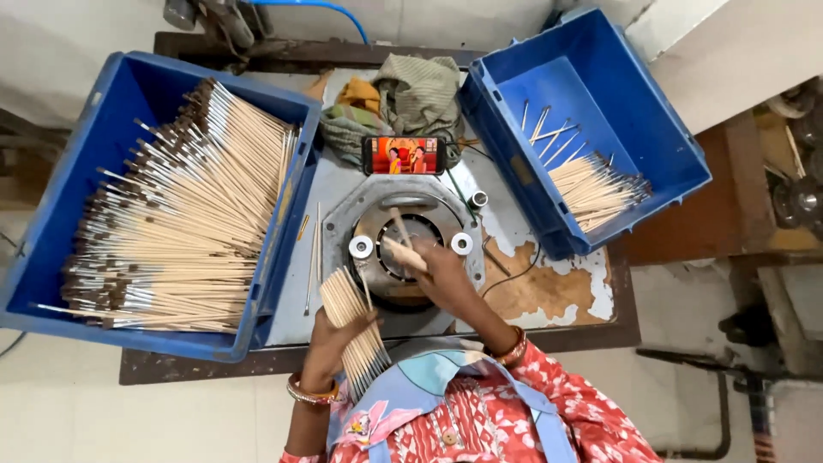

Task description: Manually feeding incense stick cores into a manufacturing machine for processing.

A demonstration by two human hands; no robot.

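The left hand [330, 330] clenches a fanned bundle of brushes [353, 330], kept ready beside the right hand [441, 273]. That hand grips one brush [403, 249], pressing it over the round machine [403, 249], between two blue crates [51, 249].

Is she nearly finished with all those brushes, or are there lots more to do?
Lots more. The right bin holds only a small pile of brushes, which looks like the done share. Her right hand holds one brush at the round machine, and her left hand grips a bundle. The left bin is heaped with brushes.
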